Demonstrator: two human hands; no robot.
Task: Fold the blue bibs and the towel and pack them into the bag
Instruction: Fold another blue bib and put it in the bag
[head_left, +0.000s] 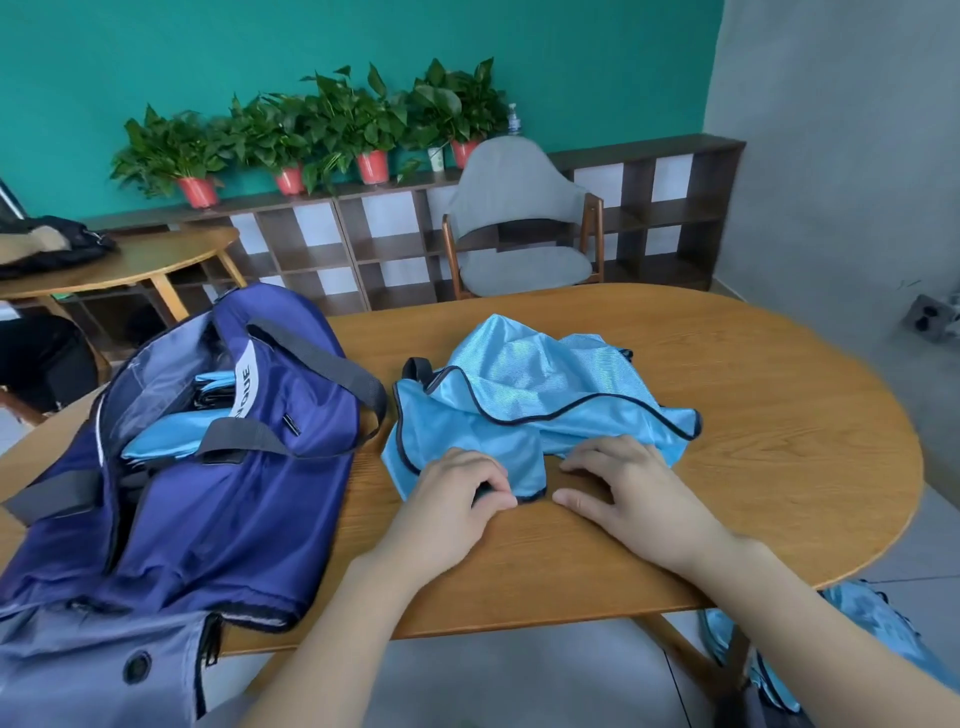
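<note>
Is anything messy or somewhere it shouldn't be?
Yes. More blue cloth, like the bibs, hangs below the table edge at lower right, off the tabletop. The blue bib under both hands is crumpled, not yet folded. Folded ones already sit inside the open bag.

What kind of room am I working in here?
Likely an office lounge or break area: wooden tables, a low cubby shelf lined with potted plants, and a grey chair.
</note>
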